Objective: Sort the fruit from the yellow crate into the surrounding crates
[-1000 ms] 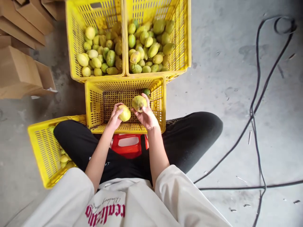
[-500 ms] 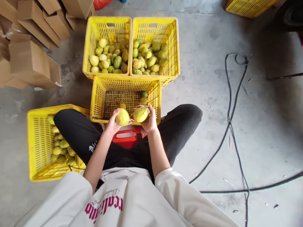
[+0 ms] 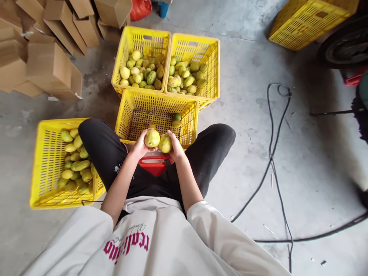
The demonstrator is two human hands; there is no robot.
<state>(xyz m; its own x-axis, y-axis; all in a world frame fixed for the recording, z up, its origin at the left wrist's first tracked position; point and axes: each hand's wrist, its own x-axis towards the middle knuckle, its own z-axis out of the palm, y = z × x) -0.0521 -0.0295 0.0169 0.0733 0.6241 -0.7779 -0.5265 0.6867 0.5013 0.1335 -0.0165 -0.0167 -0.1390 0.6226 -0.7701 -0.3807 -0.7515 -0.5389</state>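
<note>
Left hand [image 3: 140, 147] of mine cupped around round yellow-green fruit [image 3: 152, 138]; right hand [image 3: 176, 148] wrapped around mottled yellow-green fruit [image 3: 165, 143]. Both held by near rim of yellow slatted plastic crate [image 3: 123, 119], few fruits inside. Whether held pair touch, I can't quite tell. Looks like checking or comparing step. Next move, I judge, calls for steady separate grips, then enough clearance over rim.

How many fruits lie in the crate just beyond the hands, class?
3: a green fruit and a yellow fruit near the crate's right end, and a partly covered fruit beyond the fruit in the left hand. More may be hidden.
</note>
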